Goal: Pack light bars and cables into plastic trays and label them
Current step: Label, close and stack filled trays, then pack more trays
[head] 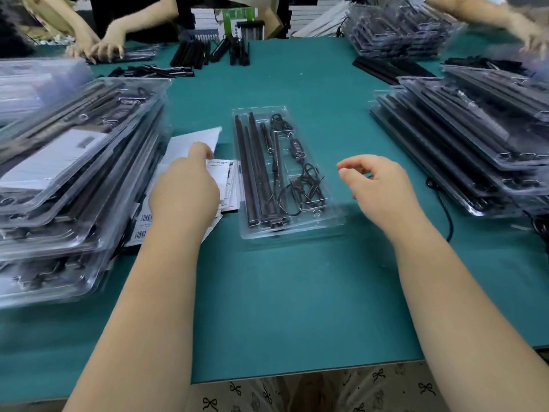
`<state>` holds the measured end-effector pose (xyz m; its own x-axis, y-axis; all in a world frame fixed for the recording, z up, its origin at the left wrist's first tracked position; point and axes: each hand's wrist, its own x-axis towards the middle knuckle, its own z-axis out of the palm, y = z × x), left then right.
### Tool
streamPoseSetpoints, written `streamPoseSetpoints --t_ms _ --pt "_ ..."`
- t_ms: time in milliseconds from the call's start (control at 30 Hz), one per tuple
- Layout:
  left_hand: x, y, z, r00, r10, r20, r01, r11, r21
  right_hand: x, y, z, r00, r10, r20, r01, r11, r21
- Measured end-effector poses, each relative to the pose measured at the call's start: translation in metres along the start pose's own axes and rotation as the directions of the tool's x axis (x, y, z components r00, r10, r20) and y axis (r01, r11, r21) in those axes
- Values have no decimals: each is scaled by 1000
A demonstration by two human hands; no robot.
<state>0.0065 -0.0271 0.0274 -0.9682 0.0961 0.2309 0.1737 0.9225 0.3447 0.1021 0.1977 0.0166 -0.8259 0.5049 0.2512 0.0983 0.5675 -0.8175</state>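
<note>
Teal surface, workshop packing line. Nearest: left hand down on the paper labels, fingers hidden beneath the hand; hold on a sheet cannot be told. Right hand hovering just right of the tray, fingers loosely curled, holding nothing. Between the hands: clear plastic tray, light bars in its left slots, cables coiled on its right side. Stacks of filled trays left and right. Farther back: loose black bars, other workers' hands.
</note>
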Motion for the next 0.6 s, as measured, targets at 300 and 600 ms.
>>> streamPoseSetpoints --t_ms 300,600 --pt "-9 15 2 998 -19 64 -1 955 297 -4 -3 2 999 3 47 -4 1000 10" --pt "-13 14 3 883 147 -445 -196 978 -66 -7 -6 2 1000 -4 -8 5 995 96"
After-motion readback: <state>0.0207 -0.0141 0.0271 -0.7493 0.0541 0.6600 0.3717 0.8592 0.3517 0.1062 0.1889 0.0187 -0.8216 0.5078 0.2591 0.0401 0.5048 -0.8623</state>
